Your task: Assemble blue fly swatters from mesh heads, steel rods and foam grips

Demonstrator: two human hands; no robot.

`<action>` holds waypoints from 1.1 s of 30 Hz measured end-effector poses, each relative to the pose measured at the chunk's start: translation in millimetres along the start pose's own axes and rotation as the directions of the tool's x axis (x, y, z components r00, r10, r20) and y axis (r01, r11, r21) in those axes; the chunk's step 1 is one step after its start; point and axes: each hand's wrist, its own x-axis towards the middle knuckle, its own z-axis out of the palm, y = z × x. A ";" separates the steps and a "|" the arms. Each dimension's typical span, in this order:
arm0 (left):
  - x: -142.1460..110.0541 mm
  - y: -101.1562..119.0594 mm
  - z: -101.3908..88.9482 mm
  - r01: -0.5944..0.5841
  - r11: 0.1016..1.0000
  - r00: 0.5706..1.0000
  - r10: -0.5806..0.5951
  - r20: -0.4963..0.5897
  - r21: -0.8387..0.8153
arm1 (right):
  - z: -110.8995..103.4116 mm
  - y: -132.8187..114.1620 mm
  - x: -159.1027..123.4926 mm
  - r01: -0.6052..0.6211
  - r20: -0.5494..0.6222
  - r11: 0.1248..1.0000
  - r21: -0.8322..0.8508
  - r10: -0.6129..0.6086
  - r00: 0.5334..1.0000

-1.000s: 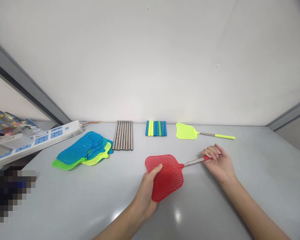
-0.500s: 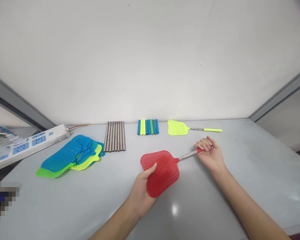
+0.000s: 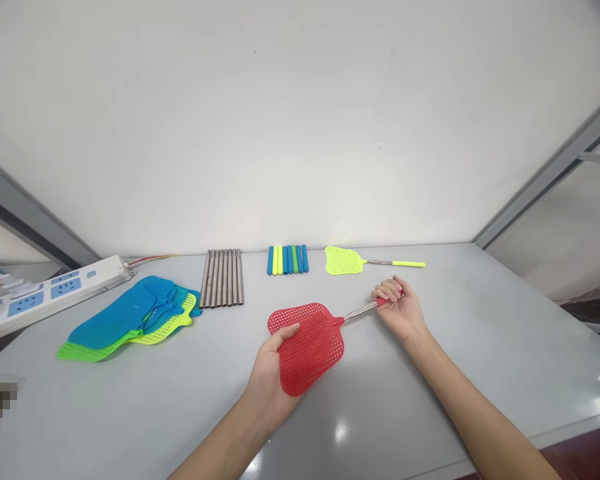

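A red fly swatter (image 3: 313, 350) is held over the near middle of the grey table (image 3: 205, 387), its long axis slanting from the broad mesh head at lower left, through the narrow neck, to the grip at upper right. The slim metal rod (image 3: 360, 311) leads up and away to the right, in line with the red grip (image 3: 381, 302). The left hand (image 3: 267, 383) pinches the head by its left side, thumb flat on the upper face; its other fingers lie behind the mesh, so whether they are spread or together cannot be told. The right hand (image 3: 400, 310) has its fingers curled close together over the grip, which lies between them and the palm; most of it is covered, with red showing only at either side of the fingers. Beyond, a yellow fly swatter (image 3: 345, 261) lies with its handle pointing right. The power strip (image 3: 85, 287) is cut off at the left edge, and a pixelated patch masks something below it.
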 end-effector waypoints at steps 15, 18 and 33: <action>-5.9 14.8 8.5 -0.058 0.998 0.985 0.060 0.164 -0.015 | 4.3 -1.3 -4.0 -0.228 -0.076 0.737 -0.637 0.234 0.969; -7.1 16.1 8.2 -0.004 1.000 0.969 0.012 0.246 -0.030 | 8.7 5.4 -8.9 -0.281 -0.044 0.767 -0.577 0.314 0.948; 6.4 17.8 -1.9 -0.225 0.940 0.952 0.155 0.264 0.256 | -22.6 -40.3 20.9 -0.088 -0.150 0.871 -0.483 0.016 0.989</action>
